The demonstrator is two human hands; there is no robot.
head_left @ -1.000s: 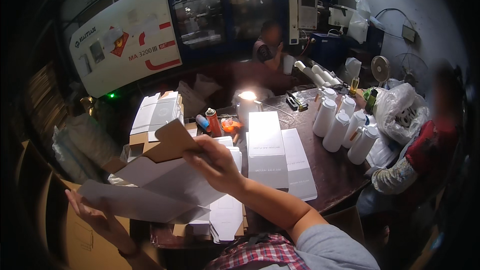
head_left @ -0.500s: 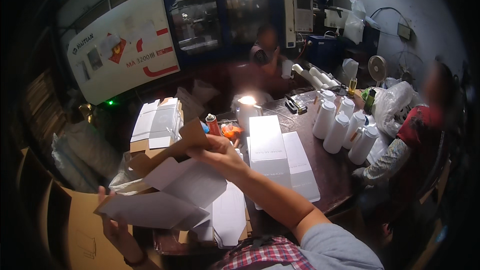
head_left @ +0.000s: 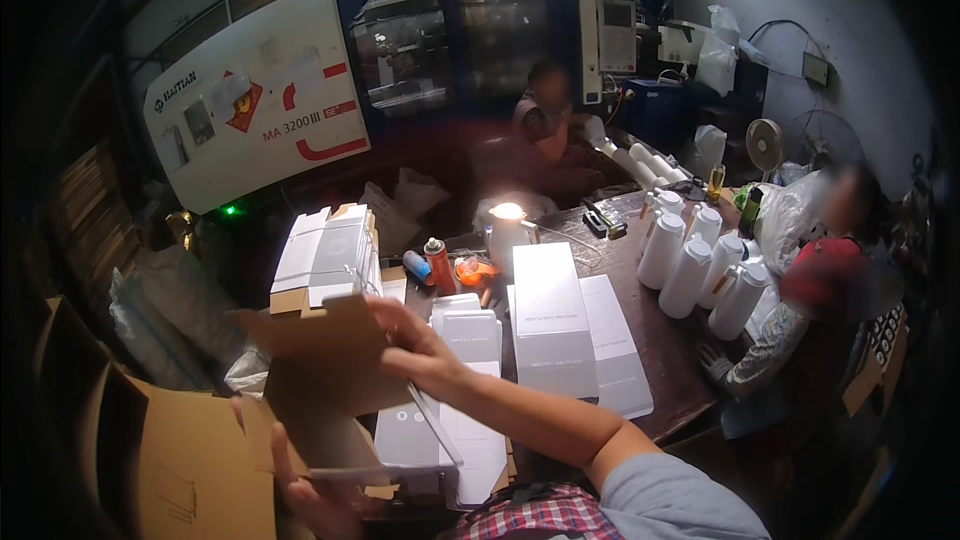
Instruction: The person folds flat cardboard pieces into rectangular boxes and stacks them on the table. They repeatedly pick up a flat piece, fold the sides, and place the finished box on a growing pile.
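Between my hands is a small cardboard box (head_left: 325,365), its plain brown inside turned toward me and its flaps spread. My right hand (head_left: 425,350) grips its upper right edge, thumb and fingers closed on the board. Low on the left side, my left hand (head_left: 315,495) holds the lower edge, fingers along the outside; part of that hand is hidden. Just beyond and beneath lie flat white-grey box blanks (head_left: 470,420). To their right on the table, a closed white box (head_left: 550,325) rests beside another grey-white box (head_left: 615,345).
White vacuum jugs (head_left: 685,275) stand in a group at the right. A stack of folded boxes (head_left: 325,250), an orange-red spray can (head_left: 438,265) and a lit lamp (head_left: 510,225) sit farther back. A large brown carton (head_left: 200,460) stands left. Two co-workers sit around the table (head_left: 670,380).
The box has been turned and opened up: its grey outer panels faced me before, now its brown inside does. My left hand has moved right and lower; the right hand stays on the upper edge.
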